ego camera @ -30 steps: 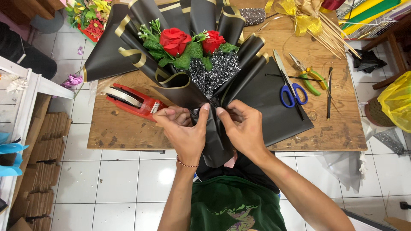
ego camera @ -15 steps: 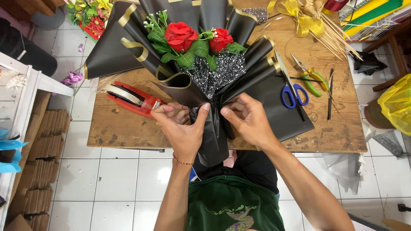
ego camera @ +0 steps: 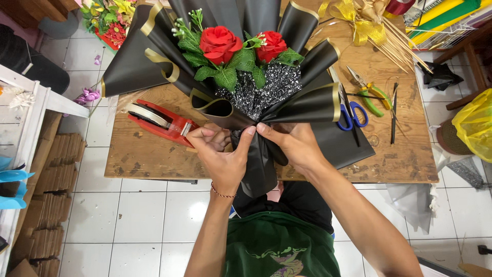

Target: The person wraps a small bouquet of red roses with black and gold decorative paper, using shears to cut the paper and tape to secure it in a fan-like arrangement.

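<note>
**Wrap pinched at the neck**

Both the left hand (ego camera: 223, 154) and right hand (ego camera: 292, 146) are clenching the black-wrapped rose bouquet (ego camera: 241, 72) at its neck, table-centre. Loosening grip risks folds springing open; tape dispenser (ego camera: 159, 120) is sitting at nine o'clock.

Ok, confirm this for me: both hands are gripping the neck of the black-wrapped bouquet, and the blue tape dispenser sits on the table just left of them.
One detail is wrong: the tape dispenser is red, not blue, as the head view shows. The rest holds: the left hand and right hand both grip the neck of the black-wrapped bouquet, and the dispenser sits on the wooden table just left of them.
</note>
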